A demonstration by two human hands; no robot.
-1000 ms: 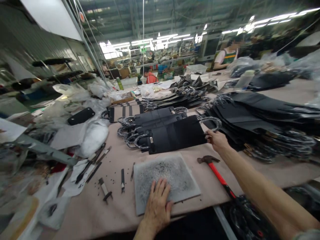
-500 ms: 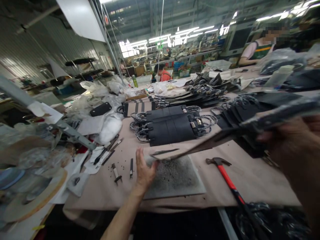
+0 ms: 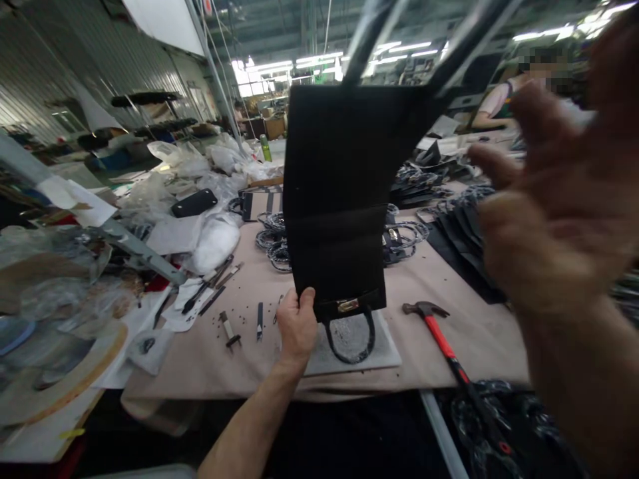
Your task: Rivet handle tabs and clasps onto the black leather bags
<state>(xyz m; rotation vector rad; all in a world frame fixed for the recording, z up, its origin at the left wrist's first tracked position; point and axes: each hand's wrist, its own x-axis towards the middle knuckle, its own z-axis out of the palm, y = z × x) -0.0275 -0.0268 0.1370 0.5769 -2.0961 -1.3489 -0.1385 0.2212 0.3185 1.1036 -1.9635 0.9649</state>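
My left hand (image 3: 298, 326) pinches the lower left edge of a black handbag panel (image 3: 335, 176), which stands upright in front of me. The panel carries a metal clasp (image 3: 348, 305) near its bottom, and a dark looped handle hangs below it. Two plastic-wrapped straps rise from its top edge. Close to the camera and blurred, my right hand (image 3: 554, 199) is raised on the right with its fingers apart, holding nothing visible. Under the hanging handle lies a grey slab (image 3: 387, 342). A claw hammer (image 3: 442, 336) with a red and black grip rests to its right.
A punch-like tool (image 3: 228, 330) and a short dark tool (image 3: 260, 322) lie left of the slab. More black panels (image 3: 464, 246) are stacked at right. Plastic bags (image 3: 219, 239) heap up beyond a metal pole (image 3: 144, 253). A co-worker (image 3: 494, 110) sits at far right.
The black panel has swung from a slanted, edge-on position to upright, facing me. My right hand has let go of its handle end and risen. My left hand now grips the panel's lower edge.
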